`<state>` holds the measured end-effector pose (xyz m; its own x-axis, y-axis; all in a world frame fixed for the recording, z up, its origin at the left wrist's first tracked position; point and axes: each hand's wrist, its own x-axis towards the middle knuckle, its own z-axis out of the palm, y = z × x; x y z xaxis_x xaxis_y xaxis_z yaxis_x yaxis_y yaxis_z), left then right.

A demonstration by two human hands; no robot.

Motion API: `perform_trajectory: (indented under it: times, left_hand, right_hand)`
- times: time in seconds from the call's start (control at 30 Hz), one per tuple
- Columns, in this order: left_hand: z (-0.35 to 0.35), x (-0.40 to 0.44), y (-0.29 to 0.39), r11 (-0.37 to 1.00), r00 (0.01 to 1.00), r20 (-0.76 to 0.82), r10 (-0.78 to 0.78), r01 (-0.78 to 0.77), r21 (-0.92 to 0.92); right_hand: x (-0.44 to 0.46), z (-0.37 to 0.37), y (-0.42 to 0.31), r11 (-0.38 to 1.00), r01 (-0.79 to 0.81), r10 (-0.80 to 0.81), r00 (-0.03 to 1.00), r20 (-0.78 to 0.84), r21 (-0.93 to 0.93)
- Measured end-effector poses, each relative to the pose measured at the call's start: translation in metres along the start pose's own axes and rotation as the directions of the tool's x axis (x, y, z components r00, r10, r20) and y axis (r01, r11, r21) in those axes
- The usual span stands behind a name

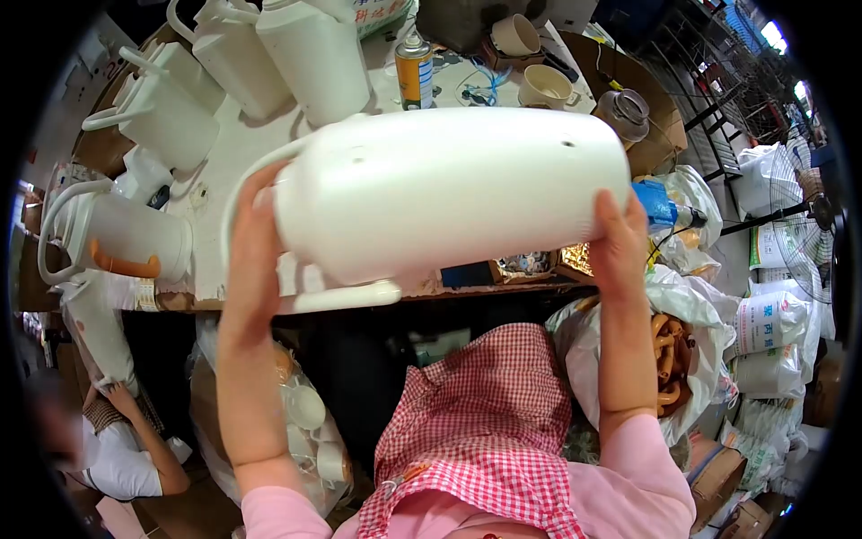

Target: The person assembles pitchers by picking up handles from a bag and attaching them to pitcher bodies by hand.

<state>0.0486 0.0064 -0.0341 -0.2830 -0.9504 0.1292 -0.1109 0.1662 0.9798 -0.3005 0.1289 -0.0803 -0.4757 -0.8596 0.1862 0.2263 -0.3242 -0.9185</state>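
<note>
A large white thermos jug [449,189] is held on its side above the front edge of the table, its top end to the left. Around that top end, near the white handle, my left hand [254,234] is closed. My right hand [620,238] grips the base end, thumb and fingers pressed on the lower side. The curved handle [346,298] runs round the left end and sticks out below the body. Two small dark holes show on the jug's side. Part of my left fingers is hidden behind the jug.
More white jugs [314,63] stand at the back left of the table [211,193]. A spray can [414,72] and beige cups [545,87] are behind the held jug. A bag of orange handles [669,359] is at right. Another person [126,440] sits at lower left. A fan [808,211] stands far right.
</note>
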Motion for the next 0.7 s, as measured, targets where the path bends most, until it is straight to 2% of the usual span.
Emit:
perform_trajectory:
  times: [0.03,0.1,0.23,0.4,0.6,0.7]
  left_hand:
    - [0.015,0.008,-0.006,0.998,0.999,0.039,-0.015,0.018,-0.066]
    - [0.044,0.016,-0.015,0.999,0.998,0.067,0.003,0.001,-0.049]
    - [0.077,0.022,-0.032,0.998,0.997,0.081,-0.005,0.009,-0.054]
    - [0.088,0.027,-0.041,0.999,0.996,0.084,0.02,-0.017,-0.037]
    - [0.088,0.023,-0.035,0.994,0.993,0.098,-0.06,0.068,-0.082]
    - [0.088,0.027,-0.041,0.997,0.993,0.114,-0.008,0.016,-0.069]
  right_hand:
    - [0.001,-0.018,-0.001,1.0,0.009,-0.009,1.0,-0.013,0.0]
    - [0.003,-0.064,0.002,1.0,-0.011,0.011,1.0,-0.007,0.004]
    - [0.004,-0.089,-0.004,0.998,0.023,-0.025,0.999,-0.04,-0.051]
    - [0.005,-0.104,0.003,1.0,-0.017,0.016,0.997,-0.07,-0.022]
    - [0.002,-0.104,0.008,0.999,-0.006,0.003,0.997,-0.081,-0.036]
    - [0.003,-0.099,0.005,0.999,-0.014,0.011,0.997,-0.076,-0.035]
